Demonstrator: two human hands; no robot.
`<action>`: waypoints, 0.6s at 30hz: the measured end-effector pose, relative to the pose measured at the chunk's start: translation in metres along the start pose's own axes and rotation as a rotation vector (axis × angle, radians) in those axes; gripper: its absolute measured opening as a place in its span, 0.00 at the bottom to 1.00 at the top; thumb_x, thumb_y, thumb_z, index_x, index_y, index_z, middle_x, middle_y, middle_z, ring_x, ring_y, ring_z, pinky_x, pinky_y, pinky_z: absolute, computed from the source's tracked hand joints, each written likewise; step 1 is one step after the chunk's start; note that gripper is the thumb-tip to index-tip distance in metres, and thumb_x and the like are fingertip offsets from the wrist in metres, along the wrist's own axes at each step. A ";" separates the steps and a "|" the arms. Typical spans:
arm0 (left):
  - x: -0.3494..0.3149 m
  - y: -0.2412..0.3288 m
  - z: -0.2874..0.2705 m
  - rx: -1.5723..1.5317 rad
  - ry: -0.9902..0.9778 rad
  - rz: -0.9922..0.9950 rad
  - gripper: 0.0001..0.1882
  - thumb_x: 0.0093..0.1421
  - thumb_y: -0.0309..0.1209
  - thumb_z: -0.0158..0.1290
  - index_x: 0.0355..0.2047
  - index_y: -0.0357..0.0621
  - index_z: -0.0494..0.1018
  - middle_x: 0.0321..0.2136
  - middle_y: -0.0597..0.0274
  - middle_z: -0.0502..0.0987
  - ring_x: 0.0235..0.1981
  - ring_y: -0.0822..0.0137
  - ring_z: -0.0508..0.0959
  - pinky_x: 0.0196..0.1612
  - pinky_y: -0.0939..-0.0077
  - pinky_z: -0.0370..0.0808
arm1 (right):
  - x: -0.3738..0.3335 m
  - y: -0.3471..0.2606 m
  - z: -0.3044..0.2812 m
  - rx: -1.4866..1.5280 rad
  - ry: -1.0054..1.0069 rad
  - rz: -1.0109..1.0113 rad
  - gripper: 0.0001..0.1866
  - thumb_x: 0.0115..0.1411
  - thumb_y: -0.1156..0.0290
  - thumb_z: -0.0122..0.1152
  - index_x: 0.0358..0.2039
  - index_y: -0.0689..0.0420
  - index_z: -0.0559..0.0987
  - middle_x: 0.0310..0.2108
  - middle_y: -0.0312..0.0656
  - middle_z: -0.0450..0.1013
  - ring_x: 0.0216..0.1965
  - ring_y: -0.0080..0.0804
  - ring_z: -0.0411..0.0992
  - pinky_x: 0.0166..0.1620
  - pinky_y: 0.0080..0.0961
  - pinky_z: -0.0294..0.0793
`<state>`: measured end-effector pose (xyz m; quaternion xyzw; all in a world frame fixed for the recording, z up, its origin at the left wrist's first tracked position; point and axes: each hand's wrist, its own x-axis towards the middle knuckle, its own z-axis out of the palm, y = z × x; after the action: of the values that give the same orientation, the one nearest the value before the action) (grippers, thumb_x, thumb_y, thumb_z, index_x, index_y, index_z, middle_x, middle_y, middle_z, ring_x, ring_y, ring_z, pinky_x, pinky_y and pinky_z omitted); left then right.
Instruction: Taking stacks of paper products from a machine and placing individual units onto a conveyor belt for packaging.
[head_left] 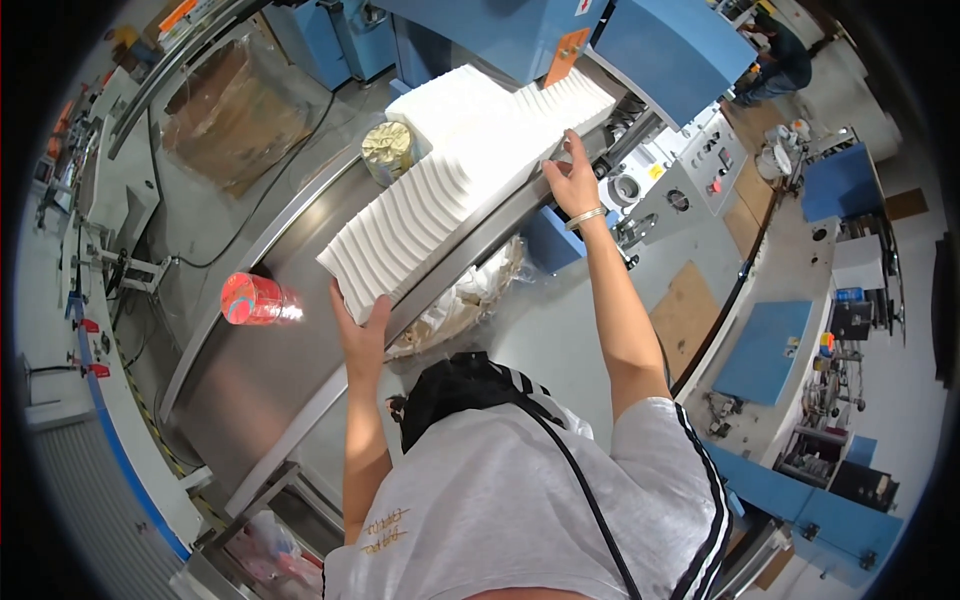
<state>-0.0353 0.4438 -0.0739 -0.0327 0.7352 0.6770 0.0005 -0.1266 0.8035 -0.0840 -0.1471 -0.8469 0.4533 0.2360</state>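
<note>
A long row of white, thin, wavy layers, looking like stacked paper sheets [400, 225], lies along the metal table. My left hand [362, 325] cups its near left end, the thumb on one side and the fingers on the other. Farther along, my right hand [574, 185] is at the row's right side, fingers apart, its fingertips touching or very close to the white edge. Another white block [450, 105] sits behind the row. Beside it stands a roll with a crinkled gold-yellow top [389, 147].
A red roll [250, 298] lies on the steel table [235, 390] at left. An orange plate [567, 56] stands upright by the far end, near the blue machine [480, 35]. A control panel [705, 165] is at right. A person [775, 60] bends over at the far right.
</note>
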 end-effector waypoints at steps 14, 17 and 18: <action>0.002 0.008 0.003 0.067 0.038 -0.008 0.41 0.60 0.41 0.53 0.64 0.32 0.46 0.62 0.49 0.55 0.63 0.61 0.55 0.64 0.71 0.48 | 0.008 -0.001 -0.008 -0.088 0.000 -0.134 0.30 0.52 0.73 0.59 0.58 0.59 0.64 0.47 0.54 0.68 0.35 0.43 0.73 0.42 0.35 0.73; 0.003 0.003 0.002 0.086 0.049 0.011 0.39 0.61 0.40 0.53 0.64 0.33 0.48 0.61 0.50 0.58 0.61 0.62 0.57 0.63 0.72 0.50 | 0.008 -0.003 -0.011 -0.155 -0.027 -0.137 0.29 0.53 0.73 0.58 0.57 0.58 0.65 0.48 0.54 0.68 0.39 0.47 0.73 0.44 0.37 0.73; 0.003 0.001 0.002 0.110 0.062 0.015 0.39 0.61 0.39 0.53 0.64 0.33 0.48 0.60 0.51 0.59 0.60 0.62 0.59 0.63 0.72 0.51 | 0.009 -0.001 -0.011 -0.155 -0.029 -0.139 0.29 0.53 0.73 0.58 0.57 0.58 0.65 0.48 0.54 0.68 0.39 0.47 0.73 0.44 0.37 0.73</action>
<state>-0.0385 0.4454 -0.0735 -0.0482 0.7713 0.6342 -0.0256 -0.1282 0.8146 -0.0759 -0.0996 -0.8909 0.3709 0.2424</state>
